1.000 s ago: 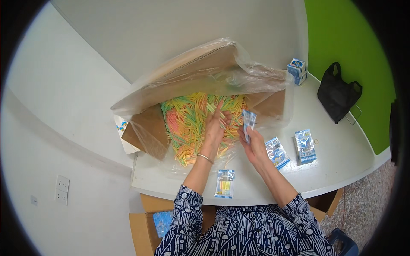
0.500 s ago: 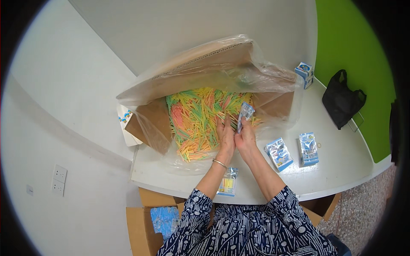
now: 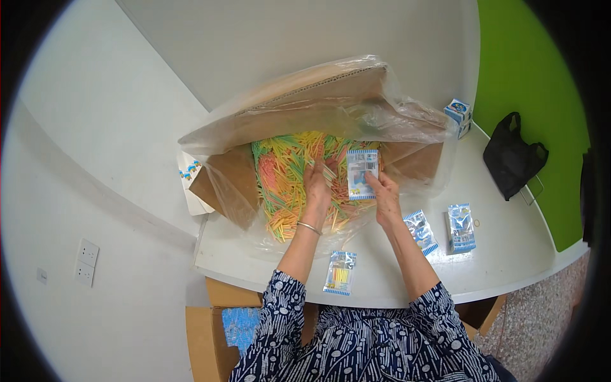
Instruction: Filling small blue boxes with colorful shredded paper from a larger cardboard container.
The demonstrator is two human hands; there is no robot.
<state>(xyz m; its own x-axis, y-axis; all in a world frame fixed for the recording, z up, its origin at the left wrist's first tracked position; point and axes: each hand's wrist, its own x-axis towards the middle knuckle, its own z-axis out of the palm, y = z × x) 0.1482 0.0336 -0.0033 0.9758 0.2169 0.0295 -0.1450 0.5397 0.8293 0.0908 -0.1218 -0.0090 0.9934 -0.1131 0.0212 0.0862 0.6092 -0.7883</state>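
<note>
Thin pastel sticks (image 3: pixel 289 191) in yellow, green, orange and pink fill a large cardboard box (image 3: pixel 318 102) lined with clear plastic. My left hand (image 3: pixel 317 184), a bangle at its wrist, is low over the sticks. Its fingers are drawn together, with a few pale sticks at the fingertips; part of that grip is hidden. To its right, my right hand (image 3: pixel 386 197) pinches a small blue-and-white packet (image 3: pixel 361 170) by its side, thumb on the front. The packet stands upright over the box's right part, its printed face showing.
On the white table (image 3: pixel 503 254) lie a see-through packet with sticks (image 3: pixel 340 274), a packet (image 3: pixel 420 230) partly behind my right forearm, and a packet stack (image 3: pixel 461 228). Farther right are small cartons (image 3: pixel 458 116) and a black bag (image 3: pixel 514 156). Below, an open carton (image 3: pixel 203 344) holds blue packets.
My hands have moved apart: the left shifted left over the sticks, the right moved right. The packet, tilted between them before, now faces me upright in my right hand.
</note>
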